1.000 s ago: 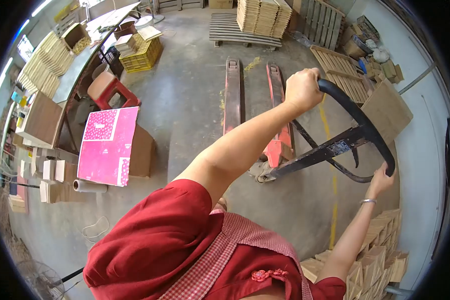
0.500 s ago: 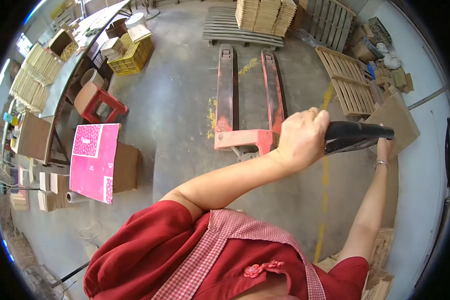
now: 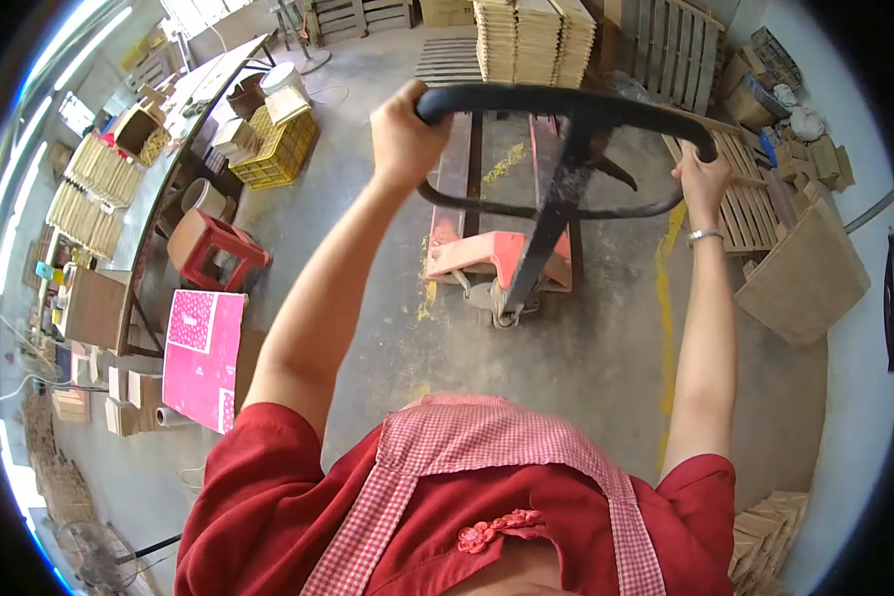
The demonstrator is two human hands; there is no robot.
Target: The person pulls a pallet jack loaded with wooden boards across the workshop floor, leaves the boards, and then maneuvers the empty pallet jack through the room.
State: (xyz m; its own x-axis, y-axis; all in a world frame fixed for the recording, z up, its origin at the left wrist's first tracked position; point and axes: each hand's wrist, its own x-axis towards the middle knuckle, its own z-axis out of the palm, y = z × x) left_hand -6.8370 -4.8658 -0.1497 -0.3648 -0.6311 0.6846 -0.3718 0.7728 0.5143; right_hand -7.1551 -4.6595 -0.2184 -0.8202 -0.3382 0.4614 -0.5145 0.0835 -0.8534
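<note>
My left hand (image 3: 404, 137) is wrapped round the left corner of a black looped handle (image 3: 556, 97). On its right corner my right hand (image 3: 703, 181) is closed, with a bracelet at the wrist. The handle belongs to a red pallet jack (image 3: 482, 256), its dark shaft sloping down to the base between my arms. A curved lever hangs inside the loop. Both worn forks point away from me, partly hidden by the handle. Beyond them stands a tall stack of pale wooden slats (image 3: 536, 45) on a grey pallet (image 3: 449, 62).
On the left are a long workbench (image 3: 159, 199), a yellow crate (image 3: 278, 149), a red stool (image 3: 214, 248) and a pink-topped box (image 3: 204, 358). Along the right wall are a wooden pallet (image 3: 750, 204), a leaning board (image 3: 805, 273) and cartons. A yellow line (image 3: 669, 328) runs along the floor.
The handle has swung from the right to the middle and now faces me squarely. My left hand has moved left and away from me with it; my right hand has shifted left and farther out.
</note>
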